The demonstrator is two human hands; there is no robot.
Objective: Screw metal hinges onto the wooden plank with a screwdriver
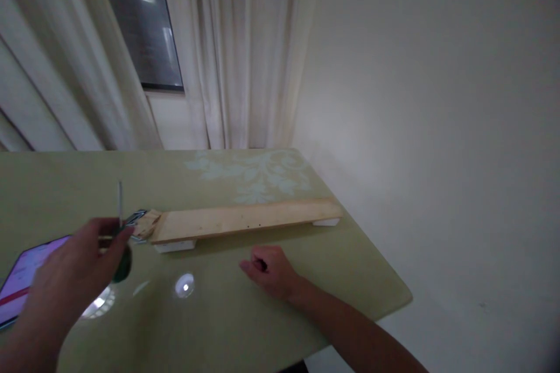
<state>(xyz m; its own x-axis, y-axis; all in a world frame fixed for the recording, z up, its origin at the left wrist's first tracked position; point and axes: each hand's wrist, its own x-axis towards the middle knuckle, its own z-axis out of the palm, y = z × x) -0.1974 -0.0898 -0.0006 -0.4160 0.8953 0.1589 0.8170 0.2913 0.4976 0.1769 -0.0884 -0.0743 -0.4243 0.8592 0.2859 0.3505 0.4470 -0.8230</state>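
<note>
My left hand is closed around a screwdriver with a dark green handle, its thin metal shaft pointing upward. Just beyond those fingers, metal pieces that look like screws lie beside some crumpled brown paper or film. A long, pale wooden board rests across the table on white blocks, with two small dark dots near its front edge. In front of the board, my right hand is curled over the table without touching the wood. Whatever its fingers may hold is hidden.
A phone with a lit screen lies at the left. The glossy green table has a rounded corner at the right, close to a pale wall. Curtains and a dark window stand behind.
</note>
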